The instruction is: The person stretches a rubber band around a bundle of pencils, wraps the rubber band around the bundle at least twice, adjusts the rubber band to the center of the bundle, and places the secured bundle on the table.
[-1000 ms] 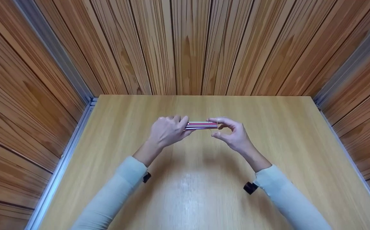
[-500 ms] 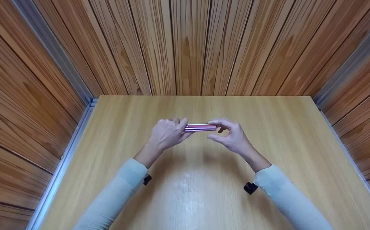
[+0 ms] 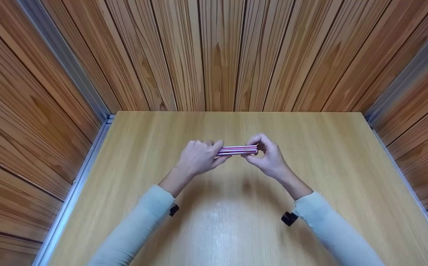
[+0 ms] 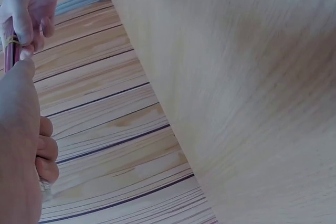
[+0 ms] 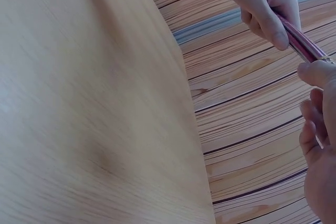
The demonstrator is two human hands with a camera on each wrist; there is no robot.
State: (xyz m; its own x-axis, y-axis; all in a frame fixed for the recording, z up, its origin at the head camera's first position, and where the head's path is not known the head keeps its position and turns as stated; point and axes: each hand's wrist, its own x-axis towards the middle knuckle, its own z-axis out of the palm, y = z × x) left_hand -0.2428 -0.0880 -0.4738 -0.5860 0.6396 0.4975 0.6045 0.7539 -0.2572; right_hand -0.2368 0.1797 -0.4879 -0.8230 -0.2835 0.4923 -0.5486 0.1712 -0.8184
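Observation:
A bundle of slim red, dark and pale striped pencils (image 3: 236,150) is held level above the table. My left hand (image 3: 199,157) grips its left part, and several fingers curl round it in the left wrist view. A thin yellowish rubber band (image 4: 12,40) goes round the bundle near its right end. My right hand (image 3: 269,157) has thumb and forefinger on either side of that end, pinching it at the band. In the right wrist view the right thumb (image 5: 317,73) lies against the pencils beside the band. The left hand hides the bundle's other end.
Under both hands is a light wooden table (image 3: 214,221). Wood-plank walls (image 3: 217,55) stand behind it and at both sides, with grey metal rails (image 3: 71,184) along the side edges. A small black device (image 3: 289,218) sits at the right wrist.
The rubber band, stretched at the bundle's right end a second ago, now sits round the pencils a little inward. The right fingers have closed in on the bundle; the left hand has shifted slightly right.

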